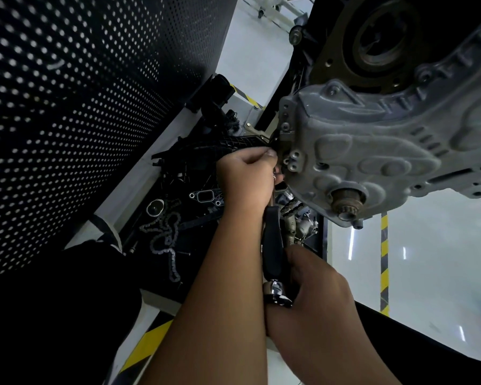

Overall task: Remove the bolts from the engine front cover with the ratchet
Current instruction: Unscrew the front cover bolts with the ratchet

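Note:
The grey cast engine front cover [367, 151] fills the right half of the head view, with a rusty crank snout at its lower end. My left hand [247, 176] is curled at the cover's left edge, fingers round the head end of the ratchet [274, 245]; the socket and bolt are hidden behind it. The ratchet's black handle runs down from there to a chrome butt. My right hand [317, 284] grips the lower part of that handle.
A black perforated panel [81, 107] stands on the left. Below the hands lies a black tray [195, 232] with a timing chain [164, 240], gaskets and other removed parts. Yellow-black floor tape [384, 259] runs along the white floor on the right.

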Motion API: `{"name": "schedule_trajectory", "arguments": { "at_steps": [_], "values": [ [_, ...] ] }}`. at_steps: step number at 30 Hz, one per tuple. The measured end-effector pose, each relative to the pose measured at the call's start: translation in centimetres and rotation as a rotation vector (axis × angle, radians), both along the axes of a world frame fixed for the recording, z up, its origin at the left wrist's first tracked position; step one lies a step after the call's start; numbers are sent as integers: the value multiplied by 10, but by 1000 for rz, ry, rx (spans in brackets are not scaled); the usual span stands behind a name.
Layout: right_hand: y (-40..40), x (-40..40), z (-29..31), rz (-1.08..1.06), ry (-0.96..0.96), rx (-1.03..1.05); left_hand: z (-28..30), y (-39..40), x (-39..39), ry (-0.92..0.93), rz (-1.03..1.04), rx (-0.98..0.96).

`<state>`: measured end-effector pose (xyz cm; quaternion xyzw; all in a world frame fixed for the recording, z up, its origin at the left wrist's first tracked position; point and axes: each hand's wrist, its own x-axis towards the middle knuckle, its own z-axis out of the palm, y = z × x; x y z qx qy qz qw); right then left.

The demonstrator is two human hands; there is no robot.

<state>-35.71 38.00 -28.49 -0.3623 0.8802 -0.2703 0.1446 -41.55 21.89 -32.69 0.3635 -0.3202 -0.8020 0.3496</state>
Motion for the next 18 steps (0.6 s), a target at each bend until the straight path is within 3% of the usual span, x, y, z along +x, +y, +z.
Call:
{"name": "schedule_trajectory", "arguments": {
  "at_steps": [18],
  "values": [
    [4,0,-4,-27,-64,-7,-5,7,-7,-59,-47,1]
  ]
}}
